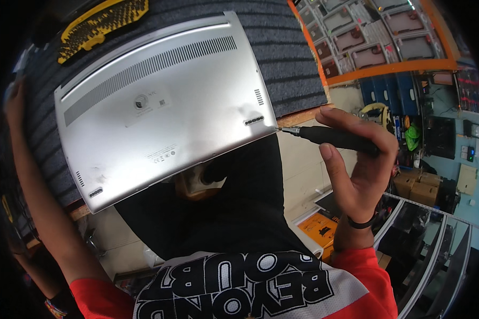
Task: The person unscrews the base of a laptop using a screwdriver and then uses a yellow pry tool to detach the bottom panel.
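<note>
A silver laptop lies bottom side up, showing a long vent strip, slotted grilles and dark rubber feet. Its near edge reaches out over my lap. In my right hand is a black-handled screwdriver, pinched between thumb and fingers. The metal tip meets the laptop's near right corner, or sits just beside it. My left arm stretches up along the left side of the laptop. At the dim left rim of the picture my left hand is apart from the laptop, its fingers too unclear to read.
Under the laptop is a table with a dark ribbed mat and a wooden edge. A yellow tray of small dark pieces sits at the back left. Phone-case displays stand at the right, with cardboard boxes and glass shelving nearer. Another person's arm shows at lower left.
</note>
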{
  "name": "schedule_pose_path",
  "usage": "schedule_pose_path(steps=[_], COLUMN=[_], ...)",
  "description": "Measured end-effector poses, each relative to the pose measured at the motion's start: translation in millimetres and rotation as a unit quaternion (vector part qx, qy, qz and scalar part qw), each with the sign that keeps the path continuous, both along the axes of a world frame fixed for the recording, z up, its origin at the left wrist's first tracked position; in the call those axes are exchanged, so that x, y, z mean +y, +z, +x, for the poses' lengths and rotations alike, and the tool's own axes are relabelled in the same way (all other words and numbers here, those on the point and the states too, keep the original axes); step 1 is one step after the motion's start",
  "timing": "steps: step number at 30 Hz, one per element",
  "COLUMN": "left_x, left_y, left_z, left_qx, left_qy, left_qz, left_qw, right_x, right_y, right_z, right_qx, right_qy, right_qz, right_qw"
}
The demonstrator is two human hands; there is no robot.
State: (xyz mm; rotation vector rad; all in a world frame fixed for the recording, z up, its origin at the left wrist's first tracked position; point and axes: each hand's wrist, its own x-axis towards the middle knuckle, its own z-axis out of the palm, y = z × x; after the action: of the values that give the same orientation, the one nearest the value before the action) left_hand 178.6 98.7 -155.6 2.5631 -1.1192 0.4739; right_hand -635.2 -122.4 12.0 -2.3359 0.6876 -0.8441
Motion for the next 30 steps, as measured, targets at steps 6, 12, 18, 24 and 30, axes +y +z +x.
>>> schedule_pose_path(steps=[6,12,18,24,30], left_x=[-16.9,-30.8,-35.3,-39.0,-39.8], left_y=[1.9,14.3,15.1,12.7,12.8], left_z=[-39.6,-73.8,-86.0,-73.8,-69.5], left_qx=[0.125,0.105,0.111,0.120,0.129], left_qy=[0.013,0.028,0.023,0.025,0.037], left_qz=[-0.098,-0.100,-0.112,-0.091,-0.095], left_qw=[0.987,0.989,0.987,0.988,0.986], right_x=[-5.0,-6.3,-16.6,-20.0,-14.8], right_y=[53.6,84.5,84.5,83.5,88.5], right_z=[12.6,24.7,26.4,23.2,27.8], right_qx=[0.245,0.334,0.347,0.358,0.379], right_qy=[-0.073,0.059,0.111,0.115,0.079], right_qz=[-0.023,-0.029,-0.070,-0.051,-0.074], right_qw=[0.966,0.940,0.929,0.925,0.919])
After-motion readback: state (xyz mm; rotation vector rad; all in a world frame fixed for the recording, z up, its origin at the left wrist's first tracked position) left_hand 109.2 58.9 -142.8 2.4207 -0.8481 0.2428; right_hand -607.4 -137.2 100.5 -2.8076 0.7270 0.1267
